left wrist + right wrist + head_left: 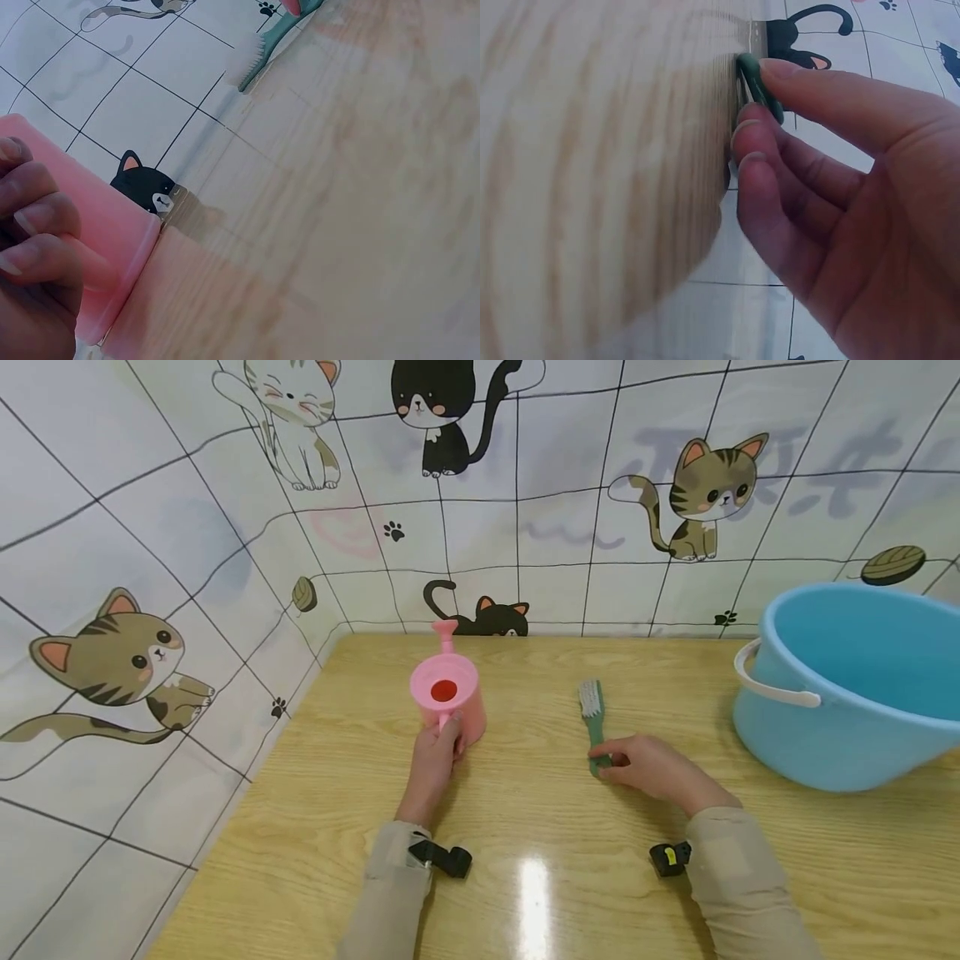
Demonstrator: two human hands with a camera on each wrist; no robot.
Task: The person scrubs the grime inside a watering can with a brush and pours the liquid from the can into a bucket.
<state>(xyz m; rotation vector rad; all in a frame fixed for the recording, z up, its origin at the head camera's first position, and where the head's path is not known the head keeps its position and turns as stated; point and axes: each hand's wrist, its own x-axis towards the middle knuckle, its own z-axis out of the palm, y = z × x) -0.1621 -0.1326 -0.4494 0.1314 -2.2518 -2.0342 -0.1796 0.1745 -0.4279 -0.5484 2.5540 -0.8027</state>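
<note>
A pink toy watering can (pixel 470 717) stands upright on the table, spout toward the wall and a red inside showing through its round top opening. My left hand (pixel 435 756) grips its handle; in the left wrist view the fingers (pixel 45 191) curl round that handle. To the right lies a green brush (pixel 593 727) with pale bristles facing up, its head toward the wall. My right hand (pixel 651 767) pinches the near end of the brush handle (pixel 761 90) between thumb and fingers, low over the tabletop. The fingers partly hide that end.
A large light blue bucket (pixel 832 752) with a white handle (pixel 780 693) stands right of my right hand. Walls with cat drawings (pixel 555 539) border the wooden table (pixel 525 827) at the back and left.
</note>
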